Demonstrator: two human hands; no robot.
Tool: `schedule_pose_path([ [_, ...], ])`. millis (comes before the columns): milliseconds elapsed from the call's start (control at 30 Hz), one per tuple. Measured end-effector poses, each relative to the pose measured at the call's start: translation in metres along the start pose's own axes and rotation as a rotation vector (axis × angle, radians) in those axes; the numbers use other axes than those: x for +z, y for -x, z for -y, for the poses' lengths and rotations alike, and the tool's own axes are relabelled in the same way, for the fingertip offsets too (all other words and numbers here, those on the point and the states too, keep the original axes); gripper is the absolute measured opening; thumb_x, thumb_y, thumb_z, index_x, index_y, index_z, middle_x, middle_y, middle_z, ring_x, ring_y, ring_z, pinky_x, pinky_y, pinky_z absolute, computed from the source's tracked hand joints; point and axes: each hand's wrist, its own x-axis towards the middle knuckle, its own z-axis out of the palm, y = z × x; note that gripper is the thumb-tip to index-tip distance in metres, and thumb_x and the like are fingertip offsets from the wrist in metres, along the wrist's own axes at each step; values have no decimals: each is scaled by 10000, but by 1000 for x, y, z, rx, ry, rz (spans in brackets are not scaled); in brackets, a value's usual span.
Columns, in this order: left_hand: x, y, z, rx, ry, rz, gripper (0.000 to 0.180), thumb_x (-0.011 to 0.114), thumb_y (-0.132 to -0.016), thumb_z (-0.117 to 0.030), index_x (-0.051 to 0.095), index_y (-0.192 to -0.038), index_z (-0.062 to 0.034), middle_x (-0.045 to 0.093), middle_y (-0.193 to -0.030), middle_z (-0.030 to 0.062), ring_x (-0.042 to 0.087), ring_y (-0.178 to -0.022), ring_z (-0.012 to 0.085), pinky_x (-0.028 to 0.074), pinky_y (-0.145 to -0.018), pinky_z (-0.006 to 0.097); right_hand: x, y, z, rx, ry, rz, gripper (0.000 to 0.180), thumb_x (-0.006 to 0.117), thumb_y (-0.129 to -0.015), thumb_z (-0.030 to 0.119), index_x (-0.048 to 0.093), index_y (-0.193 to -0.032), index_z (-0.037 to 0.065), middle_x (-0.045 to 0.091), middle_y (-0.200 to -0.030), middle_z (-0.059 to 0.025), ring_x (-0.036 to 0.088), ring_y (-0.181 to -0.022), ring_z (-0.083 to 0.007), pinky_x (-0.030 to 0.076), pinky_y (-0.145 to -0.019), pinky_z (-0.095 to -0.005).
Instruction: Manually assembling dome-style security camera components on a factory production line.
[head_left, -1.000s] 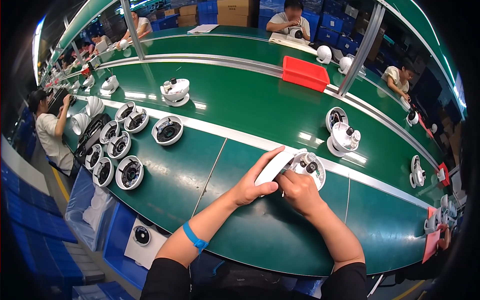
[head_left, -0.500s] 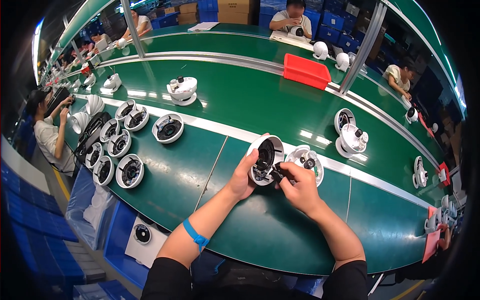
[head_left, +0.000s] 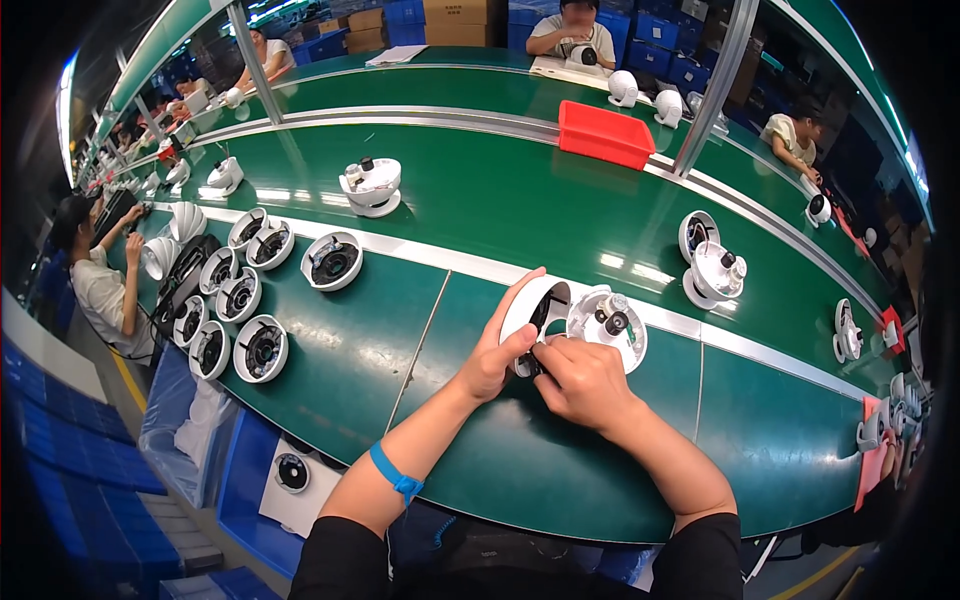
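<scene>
Shell + belt: vs. prev. frame, white shell [head_left: 538, 308] turned more edge-on, opening to R; belt units shifted R.
Room: co-workers at far side & far L; blue crates [head_left: 70, 420] low L.
Belt: green [head_left: 500, 200], carries white units; red tray [head_left: 605, 152] beyond.
Bench: green [head_left: 480, 460], glossy, seams across.
Open shells: eight on bench L, incl. one nearer [head_left: 332, 260]; apparently unjoined.
Motor dish: white [head_left: 610, 322], on bench just R of held shell, apart as far as visible.
Hands: L [head_left: 490, 360] clamped round shell, above bench; R [head_left: 588, 382] close in, fingers at shell's opening, grip hidden, can't tell.
Progress (est.): internals fitted, work inside shell unfinished; joining to dish left.
</scene>
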Motion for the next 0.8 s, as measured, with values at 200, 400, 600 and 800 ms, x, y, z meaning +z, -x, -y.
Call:
schedule_pose_path([
  [200, 0, 6, -6, -14, -24, 2, 984, 721, -889, -466, 207, -1610, -37, 471, -1464, 152, 483, -1344, 246, 371, -1149, 378, -1, -3, 8, -59, 105, 35, 189, 741, -730, 126, 649, -871, 39, 611, -758, -86, 648, -615, -262, 513, -526, -389],
  [400, -6, 11, 0, 105, -282, 45, 852, 665, -958, -370, 224, -1617, -60, 397, -1536, 151, 404, -1396, 232, 310, -1176, 364, 1, -4, 5, -182, 205, 56, 127, 716, -751, 106, 624, -791, 29, 593, -742, -76, 636, -615, -235, 504, -508, -373],
  [600, 4, 9, 11, 46, -101, -132, 938, 523, -965, -694, 236, -1599, -65, 455, -1499, 130, 469, -1377, 248, 412, -1137, 412, -11, -6, -2, -32, -27, 113, 262, 728, -754, 56, 623, -992, 26, 614, -853, -114, 652, -727, -308, 529, -604, -397],
  [800, 13, 0, -4, -279, 363, -244, 924, 232, -954, -823, 452, -1466, -86, 567, -1407, 136, 560, -1311, 298, 470, -1109, 509, -13, 4, -21, 452, -468, -85, 325, 571, -846, -93, 596, -1165, -37, 653, -1011, -159, 661, -783, -258, 538, -663, -343],
])
